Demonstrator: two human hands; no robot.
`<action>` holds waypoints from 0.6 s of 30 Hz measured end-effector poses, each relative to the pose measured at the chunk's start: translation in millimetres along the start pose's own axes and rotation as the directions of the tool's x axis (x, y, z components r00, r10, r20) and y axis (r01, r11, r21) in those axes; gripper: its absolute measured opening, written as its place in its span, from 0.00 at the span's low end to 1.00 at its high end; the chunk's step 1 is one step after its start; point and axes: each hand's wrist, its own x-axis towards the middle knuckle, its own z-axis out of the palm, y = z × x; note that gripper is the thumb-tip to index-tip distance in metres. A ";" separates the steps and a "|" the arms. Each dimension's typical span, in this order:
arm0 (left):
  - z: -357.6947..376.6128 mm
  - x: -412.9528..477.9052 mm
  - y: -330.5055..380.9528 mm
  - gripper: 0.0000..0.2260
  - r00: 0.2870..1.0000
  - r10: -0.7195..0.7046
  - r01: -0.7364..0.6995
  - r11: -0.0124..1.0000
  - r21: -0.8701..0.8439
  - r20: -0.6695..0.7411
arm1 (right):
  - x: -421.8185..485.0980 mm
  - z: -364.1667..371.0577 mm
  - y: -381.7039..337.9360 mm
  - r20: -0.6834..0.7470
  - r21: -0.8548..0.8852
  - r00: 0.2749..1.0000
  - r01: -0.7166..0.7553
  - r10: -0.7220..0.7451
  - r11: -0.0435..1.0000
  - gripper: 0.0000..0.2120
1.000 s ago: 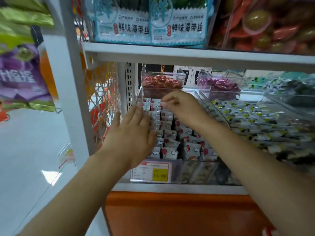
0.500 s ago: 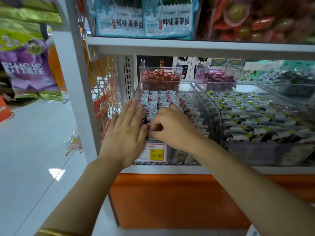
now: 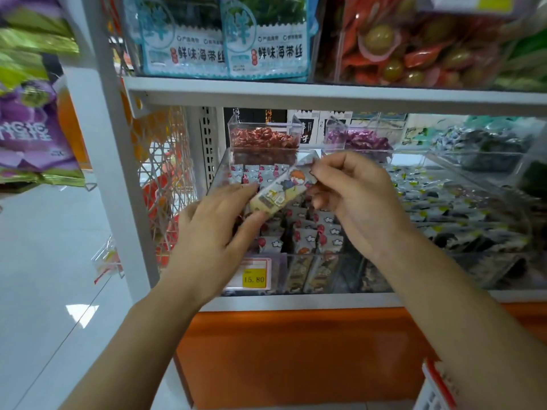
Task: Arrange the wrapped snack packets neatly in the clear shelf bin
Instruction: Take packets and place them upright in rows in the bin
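Item under handling: one pale wrapped snack packet printed with a cartoon figure and carrying a barcode label at its lower end. It is held in the air just above the clear plastic shelf bin, tilted from lower left to upper right, and is not resting on the stock below.

Left hand: thumb and fingers are clamped on the packet's lower end. Right hand: thumb and forefinger pinch the upper end, with the other fingers curled.

The bin stands at the left end of the white metal shelf. It holds small white-and-red packets standing on end in rows.

A yellow price tag is fixed to the bin's front. A neighbouring clear bin of black-and-white packets sits just beside it on the right. A small clear box of red sweets stands behind.
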 end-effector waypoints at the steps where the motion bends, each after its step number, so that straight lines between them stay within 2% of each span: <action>1: 0.5 -0.2 3.8 0.22 1.000 -0.015 0.015 0.999 -0.035 0.008 | -2.5 -3.3 -0.7 0.006 0.062 0.999 -0.035 0.035 0.997 0.07; 3: 1.5 0.2 9.6 0.17 0.999 -0.037 0.040 0.987 -0.157 0.021 | -6.4 -10.7 -1.0 0.021 0.085 0.996 -0.083 0.081 0.993 0.07; 7: 1.6 2.6 16.3 0.15 0.993 -0.076 0.107 0.913 -0.393 0.094 | -9.0 -24.4 -1.0 0.070 0.024 0.994 -0.088 0.086 0.996 0.03; 10: 0.4 3.0 19.3 0.16 0.987 -0.130 0.161 0.835 -0.526 0.096 | -11.3 -30.2 2.0 0.008 0.003 0.997 -0.073 0.073 0.997 0.05; 14: 3.3 6.2 17.3 0.19 0.963 -0.237 0.254 0.632 -0.732 0.129 | -14.4 -31.1 10.7 -0.074 0.016 0.990 -0.118 0.119 0.993 0.10; 18: 6.7 8.7 16.7 0.13 0.941 -0.253 0.313 0.393 -0.864 0.226 | -14.0 -29.6 14.6 -0.067 0.091 0.985 -0.156 0.162 0.984 0.08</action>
